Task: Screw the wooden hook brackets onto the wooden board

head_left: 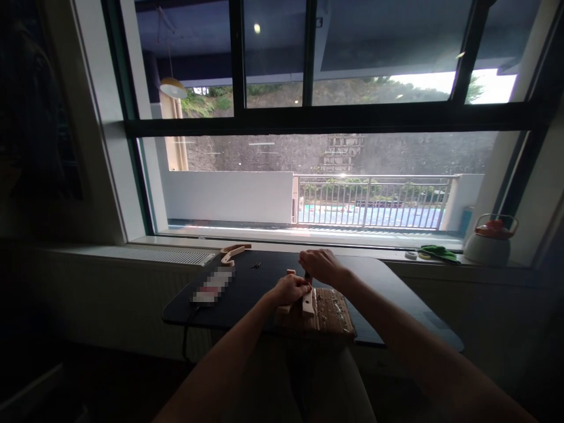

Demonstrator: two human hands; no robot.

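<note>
My left hand (289,289) is closed on a pale wooden piece (308,304) that stands on a brown cardboard sheet (335,314) at the near edge of a dark table (251,288). My right hand (321,264) is just above it, fingers curled round a small dark tool whose tip points down at the wood. A small wooden block (291,272) lies between the two hands. Dim light hides the finer detail.
Curved wooden parts (233,252) lie at the table's far left, a few small dark screws (256,265) beside them, and a flat blurred packet (214,286) nearer me. On the window sill stand a white kettle (490,239) and a green cloth (438,252).
</note>
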